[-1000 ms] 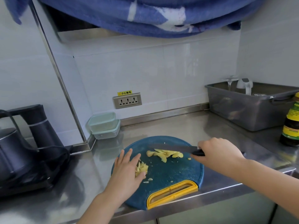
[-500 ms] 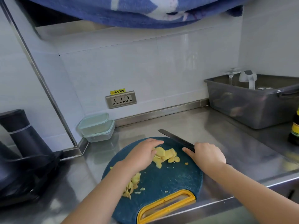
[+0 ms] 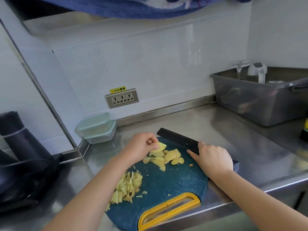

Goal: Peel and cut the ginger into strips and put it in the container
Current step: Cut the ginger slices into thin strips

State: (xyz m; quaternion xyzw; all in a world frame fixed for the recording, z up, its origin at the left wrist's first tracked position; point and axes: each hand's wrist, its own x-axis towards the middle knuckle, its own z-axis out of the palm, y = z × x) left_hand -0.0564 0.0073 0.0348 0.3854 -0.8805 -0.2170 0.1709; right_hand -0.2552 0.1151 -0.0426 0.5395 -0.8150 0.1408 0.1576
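Note:
A round blue cutting board (image 3: 175, 182) with a yellow handle lies at the counter's front edge. A pile of ginger strips (image 3: 127, 187) sits on its left side. Flat ginger slices (image 3: 166, 158) lie near the board's far middle. My left hand (image 3: 141, 145) pinches one ginger slice at the top of that heap. My right hand (image 3: 211, 157) grips the handle of a black-bladed knife (image 3: 178, 139), whose blade points away to the left, just behind the slices. Two stacked clear containers (image 3: 97, 128) with pale green lids stand at the back left by the wall.
A black kettle and cord (image 3: 20, 157) occupy the left of the steel counter. A grey bin (image 3: 260, 99) with a glass and utensils stands at the back right; a dark bottle (image 3: 304, 130) is at the right edge. A wall socket (image 3: 122, 98) sits behind.
My left hand left the strip pile and moved right to the slices, taking hold of one. The knife swung from across the board to its far edge.

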